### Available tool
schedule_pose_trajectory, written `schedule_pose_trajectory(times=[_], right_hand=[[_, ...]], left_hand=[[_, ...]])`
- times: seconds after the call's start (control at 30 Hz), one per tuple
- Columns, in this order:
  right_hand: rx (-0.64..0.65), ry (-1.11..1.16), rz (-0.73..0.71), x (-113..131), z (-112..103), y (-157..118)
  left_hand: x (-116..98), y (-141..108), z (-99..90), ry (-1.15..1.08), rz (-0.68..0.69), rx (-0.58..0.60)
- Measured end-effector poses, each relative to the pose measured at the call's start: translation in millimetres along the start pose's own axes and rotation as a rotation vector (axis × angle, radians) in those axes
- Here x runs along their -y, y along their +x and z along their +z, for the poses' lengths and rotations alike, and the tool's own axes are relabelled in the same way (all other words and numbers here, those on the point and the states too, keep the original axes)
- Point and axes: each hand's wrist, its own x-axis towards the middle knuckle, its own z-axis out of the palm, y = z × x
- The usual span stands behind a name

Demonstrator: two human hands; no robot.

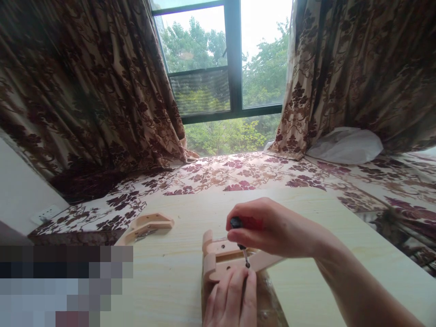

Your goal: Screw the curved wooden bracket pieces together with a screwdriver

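My right hand (262, 227) is closed around the black handle of a screwdriver (236, 222), its shaft pointing down. The tip meets a dark screw (247, 265) in a pale wooden frame (221, 271) with rounded ends and dark holes. My left hand (231, 297) lies on the near side of that frame, fingers stretched forward and fingertips close to the screw; its thumb is hidden. Beneath the frame is a brown block (270, 299) with a shiny, wrapped-looking surface. A second angled wooden piece (150, 223) rests on the left of the table, with small metal parts (146, 234) beside it.
A pale wood-grain tabletop (177, 281) spreads under everything. Past its far edge lies a ledge with flowered cloth (225, 170), and a white plastic bag (347, 145) sits on the right. Patterned curtains (136, 91) frame the window (235, 59). A blurred-out patch covers the lower left.
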Motion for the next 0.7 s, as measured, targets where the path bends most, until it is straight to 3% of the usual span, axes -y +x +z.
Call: schedule_pose_trajectory(times=[0.13, 0.27, 0.7], right_hand=[[-0.067, -0.069, 0.049, -3.2, 0.8, 1.0], [-0.126, -0.106, 0.089, -6.4, 2.2, 4.1], [0.062, -0.102, -0.063, 12.5, -4.2, -4.6]], left_hand=[[-3.3, -0.5, 3.2, -0.002, -0.037, -0.047], [-0.9, -1.7, 0.8, -0.012, -0.008, 0.001], [0.9, -2.6, -0.3, 0.022, 0.011, 0.034]])
